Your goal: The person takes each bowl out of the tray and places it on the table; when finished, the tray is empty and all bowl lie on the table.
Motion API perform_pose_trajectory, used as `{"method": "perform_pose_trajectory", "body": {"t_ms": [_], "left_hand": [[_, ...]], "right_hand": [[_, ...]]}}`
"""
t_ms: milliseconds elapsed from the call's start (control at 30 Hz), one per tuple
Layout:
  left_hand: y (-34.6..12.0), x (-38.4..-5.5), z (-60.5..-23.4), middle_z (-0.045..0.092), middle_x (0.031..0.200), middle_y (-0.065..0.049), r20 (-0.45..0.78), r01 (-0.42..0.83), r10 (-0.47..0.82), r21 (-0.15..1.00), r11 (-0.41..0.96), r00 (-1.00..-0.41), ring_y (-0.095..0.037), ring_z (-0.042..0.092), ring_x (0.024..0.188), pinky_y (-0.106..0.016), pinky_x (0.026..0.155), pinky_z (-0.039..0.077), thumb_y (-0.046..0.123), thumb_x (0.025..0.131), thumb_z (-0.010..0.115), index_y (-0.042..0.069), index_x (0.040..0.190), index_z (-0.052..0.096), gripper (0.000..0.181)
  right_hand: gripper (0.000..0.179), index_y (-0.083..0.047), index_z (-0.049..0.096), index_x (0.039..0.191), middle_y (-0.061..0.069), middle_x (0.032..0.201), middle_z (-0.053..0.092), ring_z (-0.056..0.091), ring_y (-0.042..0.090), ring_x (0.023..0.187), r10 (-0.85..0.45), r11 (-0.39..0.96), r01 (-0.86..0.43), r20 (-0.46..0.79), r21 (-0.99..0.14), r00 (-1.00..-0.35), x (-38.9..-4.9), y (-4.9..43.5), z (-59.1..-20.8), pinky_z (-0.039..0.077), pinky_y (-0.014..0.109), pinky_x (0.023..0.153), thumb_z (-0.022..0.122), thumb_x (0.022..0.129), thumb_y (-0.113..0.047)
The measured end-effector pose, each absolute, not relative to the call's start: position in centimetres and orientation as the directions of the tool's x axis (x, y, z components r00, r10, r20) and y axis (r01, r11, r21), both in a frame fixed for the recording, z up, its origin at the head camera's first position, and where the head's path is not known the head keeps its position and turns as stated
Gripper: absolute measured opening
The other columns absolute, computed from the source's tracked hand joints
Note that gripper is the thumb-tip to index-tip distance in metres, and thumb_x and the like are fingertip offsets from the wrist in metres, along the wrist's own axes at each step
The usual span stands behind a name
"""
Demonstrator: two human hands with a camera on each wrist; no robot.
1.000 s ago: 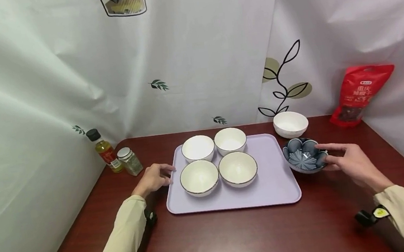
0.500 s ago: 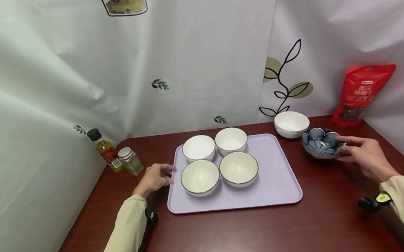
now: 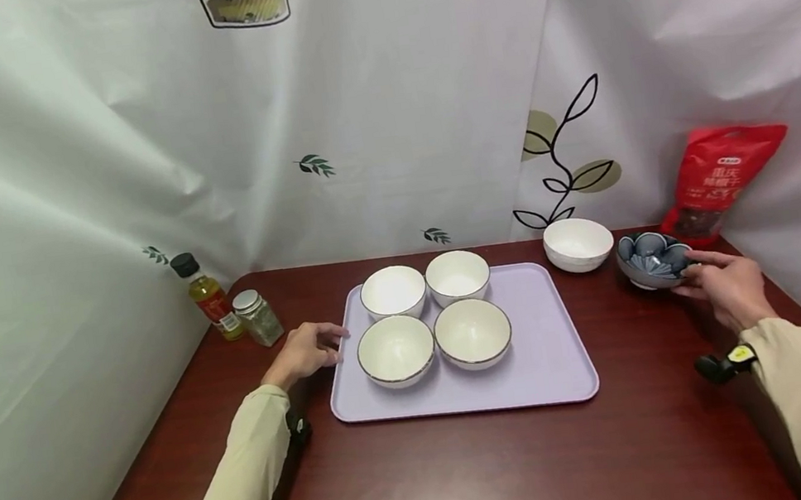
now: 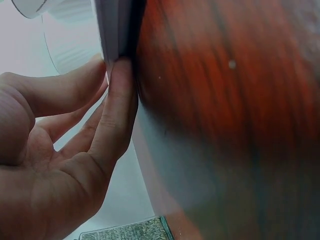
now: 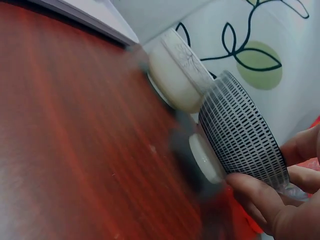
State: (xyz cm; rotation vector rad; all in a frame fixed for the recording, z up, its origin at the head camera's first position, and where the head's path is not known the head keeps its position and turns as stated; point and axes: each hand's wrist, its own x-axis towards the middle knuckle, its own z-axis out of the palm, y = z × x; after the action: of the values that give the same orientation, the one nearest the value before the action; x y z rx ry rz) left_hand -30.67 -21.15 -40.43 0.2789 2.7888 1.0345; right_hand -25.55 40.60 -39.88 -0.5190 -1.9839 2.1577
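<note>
At the right, my right hand (image 3: 733,286) grips the rim and side of a patterned bowl (image 3: 651,259), dark outside with a blue-grey petal design inside. The right wrist view shows the thumb low on the dashed outer wall of this bowl (image 5: 240,135), its pale foot close over the table. My left hand (image 3: 305,352) pinches the left edge of a lilac tray (image 3: 544,349), thumb above and a finger along the outer side in the left wrist view. On the tray several white bowls (image 3: 473,334) with dark rims stand grouped, upright.
A plain white bowl (image 3: 578,246) stands behind the tray's right corner, left of the patterned one. A red pouch (image 3: 718,182) leans at the back right. An oil bottle (image 3: 210,300) and a spice jar (image 3: 259,319) stand at the left, near the cloth-covered wall.
My right hand has carried the patterned bowl from beside the tray's right edge back and to the right, toward the red pouch. The left hand has stayed at the tray edge.
</note>
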Motion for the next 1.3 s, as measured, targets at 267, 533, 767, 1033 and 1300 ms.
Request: {"method": "perform_pose_trajectory", "body": {"t_ms": [267,533,767,1033,1300], "left_hand": [[-21.0,-30.7,-40.5,0.071,0.102,-0.018,-0.089,0.12,0.233,0.651,0.749,-0.968,-0.02,0.067,0.084,-0.027,0.071,0.053,-0.01,0.078,0.072,0.002,0.114,0.072,0.038],[-21.0,-31.0,-40.5,0.069,0.104,-0.018,-0.099,0.101,0.22,0.663,0.742,-0.97,-0.02,0.066,0.085,-0.027,0.071,0.053,-0.009,0.079,0.072,0.002,0.115,0.072,0.038],[-20.9,-31.0,-40.4,0.069,0.103,-0.018,-0.098,0.11,0.23,0.656,0.747,-0.968,-0.02,0.067,0.085,-0.027,0.071,0.053,-0.008,0.078,0.073,0.002,0.115,0.072,0.038],[-21.0,-30.8,-40.3,0.069,0.102,-0.017,-0.105,0.109,0.23,0.648,0.754,-0.967,-0.02,0.066,0.085,-0.027,0.071,0.051,-0.009,0.078,0.073,0.001,0.114,0.072,0.038],[-21.1,-30.9,-40.3,0.069,0.101,-0.018,-0.112,0.116,0.251,0.662,0.74,-0.961,-0.018,0.064,0.082,-0.025,0.068,0.049,-0.01,0.077,0.073,0.0,0.114,0.072,0.038]], "right_hand": [[0.047,-0.013,0.055,0.137,-0.015,0.078,0.057,0.07,0.008,0.055,0.484,-0.152,0.199,-0.248,-0.968,-0.839,-27.8,40.1,-39.4,0.059,0.028,0.059,0.055,0.092,0.0],[0.035,-0.023,0.065,0.12,-0.007,0.093,0.052,0.07,0.013,0.05,0.557,-0.22,0.217,-0.305,-0.951,-0.772,-28.9,39.9,-39.2,0.059,0.028,0.057,0.058,0.092,-0.003],[0.046,-0.018,0.058,0.132,-0.01,0.08,0.056,0.07,0.01,0.052,0.542,-0.288,0.165,-0.302,-0.943,-0.784,-29.4,40.1,-39.6,0.059,0.03,0.057,0.056,0.091,0.002],[0.064,-0.003,0.033,0.153,-0.007,0.124,0.05,0.069,0.003,0.068,0.403,-0.316,-0.004,-0.13,-0.949,-0.906,-29.3,40.0,-40.7,0.059,0.022,0.062,0.057,0.094,0.002],[0.088,-0.009,-0.006,0.161,0.025,0.164,0.017,0.067,-0.002,0.092,0.184,0.13,0.183,-0.157,-0.975,-0.97,-27.8,40.8,-39.6,0.059,0.021,0.07,0.055,0.101,-0.033]]}}
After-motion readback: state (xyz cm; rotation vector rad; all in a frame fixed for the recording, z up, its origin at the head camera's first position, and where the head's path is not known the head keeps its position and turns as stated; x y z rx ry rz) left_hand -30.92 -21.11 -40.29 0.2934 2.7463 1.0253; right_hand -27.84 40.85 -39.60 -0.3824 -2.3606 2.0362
